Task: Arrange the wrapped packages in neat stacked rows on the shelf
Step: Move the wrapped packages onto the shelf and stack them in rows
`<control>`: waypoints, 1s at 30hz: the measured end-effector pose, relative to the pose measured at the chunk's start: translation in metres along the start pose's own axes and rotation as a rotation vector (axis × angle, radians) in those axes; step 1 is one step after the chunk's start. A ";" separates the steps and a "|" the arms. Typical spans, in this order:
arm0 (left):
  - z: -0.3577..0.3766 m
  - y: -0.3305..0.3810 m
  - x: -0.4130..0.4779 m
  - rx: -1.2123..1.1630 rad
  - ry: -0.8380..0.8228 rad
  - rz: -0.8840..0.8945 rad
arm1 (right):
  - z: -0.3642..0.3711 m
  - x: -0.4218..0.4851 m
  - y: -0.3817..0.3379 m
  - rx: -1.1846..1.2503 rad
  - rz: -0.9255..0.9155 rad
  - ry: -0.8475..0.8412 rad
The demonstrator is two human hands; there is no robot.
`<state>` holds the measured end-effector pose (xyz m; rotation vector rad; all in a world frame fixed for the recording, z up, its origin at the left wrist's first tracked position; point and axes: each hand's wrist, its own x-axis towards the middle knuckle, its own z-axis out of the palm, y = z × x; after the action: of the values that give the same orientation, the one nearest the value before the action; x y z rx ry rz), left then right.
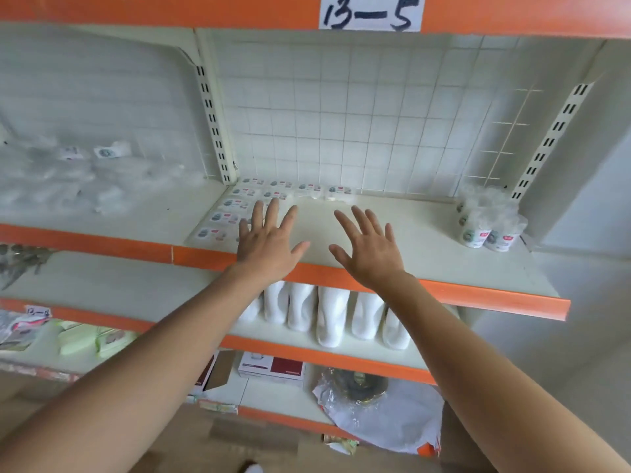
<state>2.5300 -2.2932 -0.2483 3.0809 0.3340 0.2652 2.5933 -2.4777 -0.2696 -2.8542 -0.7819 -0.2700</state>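
Observation:
Flat white wrapped packages (229, 205) with small printed labels lie in rows on the left part of the cream shelf (426, 233), running from its front edge back to the wire-grid wall. A few more packages (338, 192) lie along the back. My left hand (268, 245) hovers with spread fingers just right of the rows, its fingertips near the packages. My right hand (370, 249) is also spread and holds nothing, over the bare middle of the shelf. A clear bag of similar wrapped packs (488, 220) stands at the shelf's right end.
The shelf has an orange front lip (478, 295) and a paper sign "13-5" (370, 11) above. The bay to the left holds loose clear-wrapped items (68, 179). White bagged goods (327, 315) stand on the shelf below, boxes and a plastic bag lower down.

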 end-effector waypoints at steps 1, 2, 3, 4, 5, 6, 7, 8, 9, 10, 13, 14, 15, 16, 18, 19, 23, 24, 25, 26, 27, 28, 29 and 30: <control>-0.002 -0.013 -0.004 -0.006 0.002 -0.022 | 0.001 0.003 -0.014 -0.001 -0.023 -0.001; -0.003 -0.026 -0.008 -0.011 0.010 -0.039 | 0.002 0.007 -0.028 -0.002 -0.043 -0.002; -0.004 -0.039 -0.010 -0.014 0.016 -0.053 | 0.002 0.012 -0.041 -0.005 -0.059 -0.003; -0.005 -0.053 -0.012 -0.016 0.019 -0.068 | 0.004 0.017 -0.055 -0.006 -0.073 -0.001; -0.007 -0.067 -0.013 -0.016 0.021 -0.083 | 0.005 0.022 -0.070 -0.005 -0.084 0.002; -0.008 -0.082 -0.014 -0.014 0.025 -0.094 | 0.006 0.028 -0.085 -0.003 -0.093 0.003; -0.010 -0.099 -0.014 -0.011 0.030 -0.103 | 0.008 0.034 -0.101 -0.002 -0.103 0.002; -0.012 -0.116 -0.013 -0.009 0.035 -0.113 | 0.011 0.040 -0.118 -0.004 -0.112 0.000; -0.013 -0.135 -0.012 -0.009 0.038 -0.122 | 0.014 0.048 -0.136 -0.010 -0.121 0.000; -0.013 -0.155 -0.010 -0.011 0.040 -0.131 | 0.018 0.056 -0.154 -0.014 -0.127 0.005; -0.011 -0.217 0.002 -0.020 0.048 -0.134 | 0.032 0.086 -0.208 0.011 -0.139 0.030; -0.010 -0.239 0.007 -0.026 0.049 -0.129 | 0.039 0.097 -0.228 0.020 -0.139 0.039; -0.009 -0.261 0.013 -0.036 0.046 -0.124 | 0.045 0.108 -0.248 0.025 -0.135 0.043; -0.008 -0.283 0.018 -0.047 0.040 -0.118 | 0.051 0.119 -0.268 0.026 -0.124 0.037; -0.003 -0.325 0.028 -0.059 0.030 -0.105 | 0.064 0.140 -0.306 0.015 -0.098 0.009; 0.000 -0.345 0.032 -0.061 0.019 -0.097 | 0.070 0.150 -0.322 0.013 -0.089 -0.008; 0.011 -0.409 0.048 -0.048 -0.040 -0.078 | 0.086 0.179 -0.373 0.018 -0.071 -0.053; 0.013 -0.421 0.053 -0.053 -0.051 -0.073 | 0.090 0.185 -0.382 0.018 -0.068 -0.062; 0.015 -0.431 0.058 -0.059 -0.055 -0.068 | 0.094 0.191 -0.389 0.019 -0.067 -0.071; 0.018 -0.439 0.063 -0.066 -0.054 -0.064 | 0.098 0.196 -0.396 0.023 -0.069 -0.083; 0.021 -0.446 0.067 -0.078 -0.049 -0.058 | 0.102 0.202 -0.401 0.029 -0.074 -0.097; 0.024 -0.452 0.072 -0.093 -0.042 -0.048 | 0.106 0.208 -0.405 0.030 -0.080 -0.112; 0.028 -0.457 0.075 -0.113 -0.040 -0.034 | 0.110 0.213 -0.409 0.025 -0.089 -0.122; 0.032 -0.461 0.078 -0.138 -0.045 -0.023 | 0.114 0.219 -0.413 0.016 -0.099 -0.129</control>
<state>2.5141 -1.8262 -0.2894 2.9408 0.3345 0.2081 2.5797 -1.9973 -0.2845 -2.8449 -0.9464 -0.0926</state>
